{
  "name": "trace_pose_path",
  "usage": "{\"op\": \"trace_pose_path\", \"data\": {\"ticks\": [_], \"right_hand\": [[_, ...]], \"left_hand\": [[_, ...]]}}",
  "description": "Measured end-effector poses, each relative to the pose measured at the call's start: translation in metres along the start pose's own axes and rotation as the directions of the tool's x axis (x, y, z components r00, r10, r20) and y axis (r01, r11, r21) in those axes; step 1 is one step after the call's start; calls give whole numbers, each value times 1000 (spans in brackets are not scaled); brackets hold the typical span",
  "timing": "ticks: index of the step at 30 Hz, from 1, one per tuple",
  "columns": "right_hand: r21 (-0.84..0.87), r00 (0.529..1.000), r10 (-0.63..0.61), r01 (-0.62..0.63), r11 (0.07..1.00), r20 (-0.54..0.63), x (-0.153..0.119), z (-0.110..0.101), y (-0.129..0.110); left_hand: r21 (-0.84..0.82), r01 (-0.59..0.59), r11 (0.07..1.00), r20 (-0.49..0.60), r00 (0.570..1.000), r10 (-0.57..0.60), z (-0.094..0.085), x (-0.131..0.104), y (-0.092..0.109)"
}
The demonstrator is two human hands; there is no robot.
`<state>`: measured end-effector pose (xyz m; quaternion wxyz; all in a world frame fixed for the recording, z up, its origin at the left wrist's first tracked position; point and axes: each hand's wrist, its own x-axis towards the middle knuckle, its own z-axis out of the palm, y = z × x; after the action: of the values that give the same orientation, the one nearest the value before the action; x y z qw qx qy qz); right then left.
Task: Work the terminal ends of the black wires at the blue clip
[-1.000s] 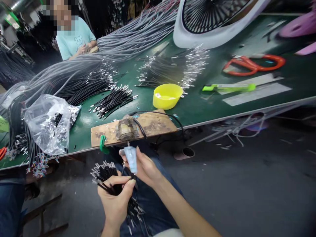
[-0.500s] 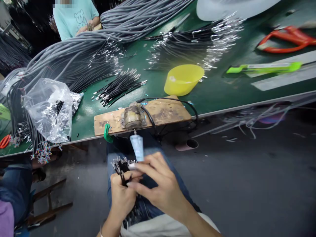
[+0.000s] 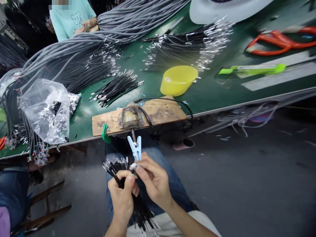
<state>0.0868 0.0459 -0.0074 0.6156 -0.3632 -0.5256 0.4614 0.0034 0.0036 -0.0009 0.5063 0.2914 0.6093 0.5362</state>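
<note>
Over my lap, my left hand [image 3: 122, 197] is wrapped round a bundle of short black wires [image 3: 142, 210]. Their silvery stripped ends fan out above the fist and below it. My right hand [image 3: 155, 184] is pinched close beside the left thumb, with a whitish patch at its fingertips; what the pinch holds is too small to name. Just above these fingers a light blue clothespin [image 3: 136, 148] hangs on the shaft of a small motor [image 3: 130, 118], its two legs spread apart. The motor is fixed on a wooden board [image 3: 163, 112] at the table edge.
On the green table [image 3: 209, 95] lie a yellow cup [image 3: 179, 80], loose black wires [image 3: 118, 87], grey cables [image 3: 138, 19], a plastic bag [image 3: 46, 112], orange-handled scissors [image 3: 271, 42] and a green cutter [image 3: 254, 69]. A green clamp [image 3: 105, 133] grips the board. Another person [image 3: 71, 19] sits opposite.
My right hand's spread fingers have closed into a pinch beside the left thumb. The wire bundle has tilted and shows more fully. The blurred clothespin now shows two clear, separate legs.
</note>
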Motion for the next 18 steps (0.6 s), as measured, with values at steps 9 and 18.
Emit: {"op": "trace_pose_path", "data": {"ticks": [9,18], "right_hand": [[236,937,295,-334,912,186,10,-18,1],[-13,990,90,-92,996,-105,5,-5,3]], "left_hand": [[-39,116,993,105,988,-111,-5,6,4],[-74,73,995,51,996,-69,7,1,-1]]}}
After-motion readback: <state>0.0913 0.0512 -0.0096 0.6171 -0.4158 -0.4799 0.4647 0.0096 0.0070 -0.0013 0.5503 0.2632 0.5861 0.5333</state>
